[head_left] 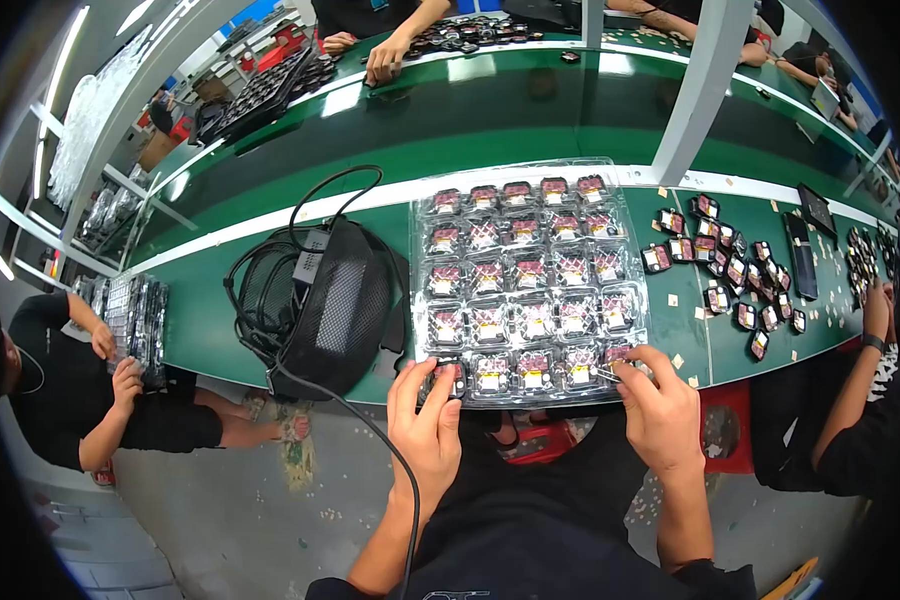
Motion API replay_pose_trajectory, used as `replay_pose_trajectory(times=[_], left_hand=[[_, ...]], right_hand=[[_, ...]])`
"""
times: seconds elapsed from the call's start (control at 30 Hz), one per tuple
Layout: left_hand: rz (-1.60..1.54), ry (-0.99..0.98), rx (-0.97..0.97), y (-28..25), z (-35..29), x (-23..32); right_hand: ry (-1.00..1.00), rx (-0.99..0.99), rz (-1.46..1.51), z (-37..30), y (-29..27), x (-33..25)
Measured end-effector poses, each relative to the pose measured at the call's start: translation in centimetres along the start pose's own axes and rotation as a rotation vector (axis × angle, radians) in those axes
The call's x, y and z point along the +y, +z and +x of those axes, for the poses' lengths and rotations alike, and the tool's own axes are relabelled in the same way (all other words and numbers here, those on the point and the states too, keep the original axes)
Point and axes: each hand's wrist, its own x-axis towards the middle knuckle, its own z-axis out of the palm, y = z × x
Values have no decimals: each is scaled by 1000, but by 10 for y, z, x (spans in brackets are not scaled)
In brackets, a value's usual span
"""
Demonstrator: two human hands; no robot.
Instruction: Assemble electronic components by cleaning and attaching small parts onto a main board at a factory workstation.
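Note:
In front of me lies a clear plastic tray (630, 245) whose compartments hold rows of small black-cased devices with pink and yellow inner faces. My left hand (427, 440) is at the tray's near left corner, its fingers and thumb around the sides of a small black device (448, 382). At the near right corner, my right hand (662, 412) has its thumb and fingers drawn together over another device (618, 353). Thin pale lines show by those fingertips; whether they are a slim tool or the tray's edge I cannot tell.
Left of the tray stands a black mesh bag (340, 310) with coiled black cable. Loose devices (735, 265) and black boxes (802, 255) lie to the right. A grey post (695, 95) rises behind the tray. Co-workers sit left, right and across the green table (205, 320).

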Motion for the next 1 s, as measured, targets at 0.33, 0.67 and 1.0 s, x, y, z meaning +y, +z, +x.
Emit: replay_pose_trajectory(times=[0.33, 0.67, 1.0], left_hand=[[-341, -284, -16, -2, 11, -8], [-610, -311, -125, -10, 16, -27], [140, 229, 97, -5, -5, -7]], right_hand=[[-44, -33, 67, 3, -4, 9], [-19, -66, 133, 4, -11, 10], [345, 240, 181, 45, 8, 62]])
